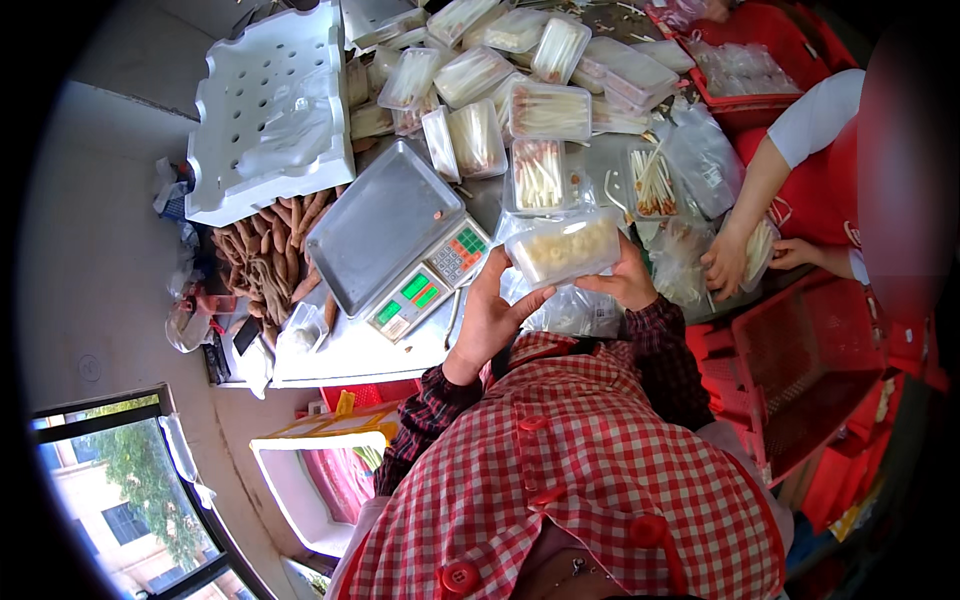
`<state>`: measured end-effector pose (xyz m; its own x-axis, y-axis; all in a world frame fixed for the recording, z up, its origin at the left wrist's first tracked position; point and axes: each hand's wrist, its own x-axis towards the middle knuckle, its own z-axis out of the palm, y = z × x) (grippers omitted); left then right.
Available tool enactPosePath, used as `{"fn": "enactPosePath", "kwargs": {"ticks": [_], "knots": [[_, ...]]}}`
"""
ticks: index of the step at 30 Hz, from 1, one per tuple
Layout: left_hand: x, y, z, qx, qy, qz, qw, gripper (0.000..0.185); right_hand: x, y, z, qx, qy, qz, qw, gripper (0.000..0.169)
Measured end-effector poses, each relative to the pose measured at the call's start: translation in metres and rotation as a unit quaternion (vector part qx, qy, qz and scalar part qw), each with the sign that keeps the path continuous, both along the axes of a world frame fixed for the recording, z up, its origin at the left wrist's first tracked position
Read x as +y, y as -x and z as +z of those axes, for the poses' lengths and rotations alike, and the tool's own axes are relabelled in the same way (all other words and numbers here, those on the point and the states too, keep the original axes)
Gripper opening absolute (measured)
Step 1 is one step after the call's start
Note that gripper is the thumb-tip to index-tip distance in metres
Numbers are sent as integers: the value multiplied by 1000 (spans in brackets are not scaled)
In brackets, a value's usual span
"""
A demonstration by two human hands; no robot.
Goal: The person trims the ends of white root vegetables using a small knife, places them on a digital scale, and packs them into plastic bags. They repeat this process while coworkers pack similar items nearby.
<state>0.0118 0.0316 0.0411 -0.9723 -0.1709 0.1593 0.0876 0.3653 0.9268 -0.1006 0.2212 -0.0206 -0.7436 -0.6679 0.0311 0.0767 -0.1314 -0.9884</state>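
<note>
Between my two hands is a clear lidded plastic box packed with pale cut stalks point(566, 249), tilted so their round ends face me. My left hand point(489, 315) grips its left end, thumb along the lower edge. The opposite end is held by my right hand point(624, 279). Just beyond lies an uncovered plastic box of white stalks with reddish tips point(538, 176). Clear plastic bags point(574, 311) lie on the table beneath my hands. To the left stands a digital weighing scale point(416, 285), its displays lit green, with a small reddish scrap on its metal pan point(382, 225).
Packed plastic boxes point(472, 75) are heaped at the back. A white foam crate point(274, 112) sits beside brown tubers point(277, 247) at left. On the right, a co-worker's hand point(726, 262) holds another packed box point(757, 251), above a red plastic crate point(806, 367).
</note>
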Motion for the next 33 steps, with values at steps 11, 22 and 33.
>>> {"fn": "enactPosePath", "kwargs": {"ticks": [11,22,33], "knots": [[-5,-25,13,8,38,33,999,54,-6,-5,1,127,-28,19,991,71],[-106,-34,-20,-37,221,272,936,50,4,-30,-86,237,-307,39,921,50],[-152,-17,-72,73,425,314,846,42,-12,-39,-110,223,-300,-48,926,12]]}}
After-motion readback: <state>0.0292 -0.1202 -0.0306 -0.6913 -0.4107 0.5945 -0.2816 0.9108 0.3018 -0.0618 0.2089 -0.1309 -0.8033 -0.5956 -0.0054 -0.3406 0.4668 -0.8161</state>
